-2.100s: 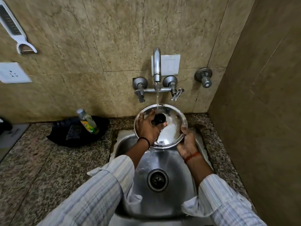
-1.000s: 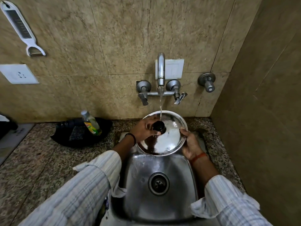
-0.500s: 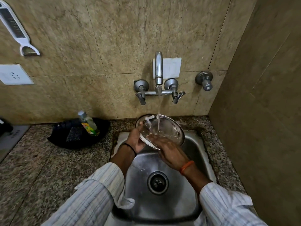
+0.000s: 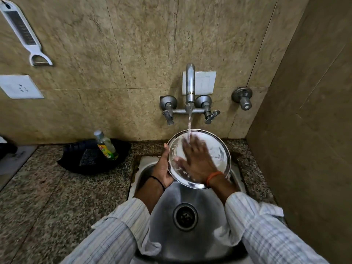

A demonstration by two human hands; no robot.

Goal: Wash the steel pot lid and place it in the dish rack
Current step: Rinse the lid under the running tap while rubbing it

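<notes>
Rinsing lid (image 4: 219, 149) under tap (image 4: 190, 86)

Both forearms reach up from six o'clock in rolled striped sleeves. The left hand (image 4: 163, 168), at nine o'clock of the steel pot lid (image 4: 219, 149), cups its rim, with a dark band on its wrist. The right hand (image 4: 196, 161) lies flat, fingers spread toward eleven o'clock, palm pressed on the lid's face, an orange band at its wrist.

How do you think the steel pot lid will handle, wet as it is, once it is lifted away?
The steel pot lid is probably slippery: tap water runs over it. It looks thin and rigid, so likely light. Held only at its rim by the left hand, it may tilt easily.
</notes>
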